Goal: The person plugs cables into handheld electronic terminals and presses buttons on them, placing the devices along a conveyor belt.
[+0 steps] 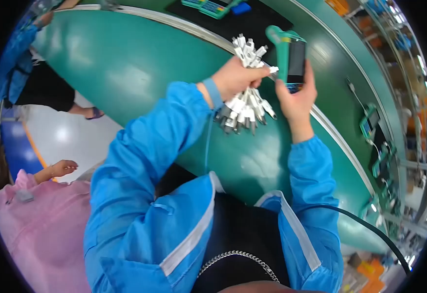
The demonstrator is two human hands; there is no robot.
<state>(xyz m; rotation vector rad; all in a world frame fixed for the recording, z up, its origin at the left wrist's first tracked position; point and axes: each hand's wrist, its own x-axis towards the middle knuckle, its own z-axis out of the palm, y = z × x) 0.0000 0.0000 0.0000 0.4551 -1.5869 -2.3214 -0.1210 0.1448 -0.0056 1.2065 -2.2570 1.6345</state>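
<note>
My left hand (235, 80) is closed round a thick bunch of short white cables (243, 110), whose connectors fan out above and below the fist. One white connector sticks out at my fingertips, close to the side of a handheld device. That green device (283, 56), with a dark screen, is held upright in my right hand (299, 100), thumb on one side and fingers on the other. Both hands are above the green table (150, 53), near its metal rail.
Another green device (213, 7) and a blue item (241, 8) lie on a black mat at the top. More devices (369, 122) with cables line the right side. A person in pink (47, 224) is at lower left, another in blue (15, 58) at upper left.
</note>
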